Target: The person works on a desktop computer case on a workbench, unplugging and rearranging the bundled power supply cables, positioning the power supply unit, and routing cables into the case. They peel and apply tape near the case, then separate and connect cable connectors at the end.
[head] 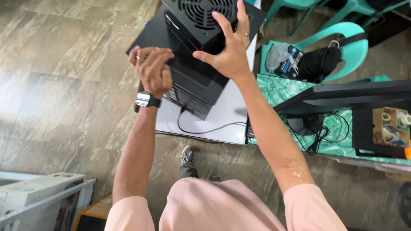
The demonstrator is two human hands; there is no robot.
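A black computer case (190,87) lies on a white table (227,115). On top of it rests a black power supply unit (201,21) with a round fan grille. My right hand (229,45) is spread over the unit's near corner, fingers apart, gripping it. My left hand (153,68), with a ring and a wristwatch, is curled closed against the case's left edge; what it pinches is hidden. A black cable (201,128) trails from the case's rear across the table.
A monitor (351,96) stands on a green patterned table (338,145) at right, with a cardboard box of small items (391,126). Green plastic chairs (342,40) hold a black bag. White cartons (38,199) sit at lower left on the tiled floor.
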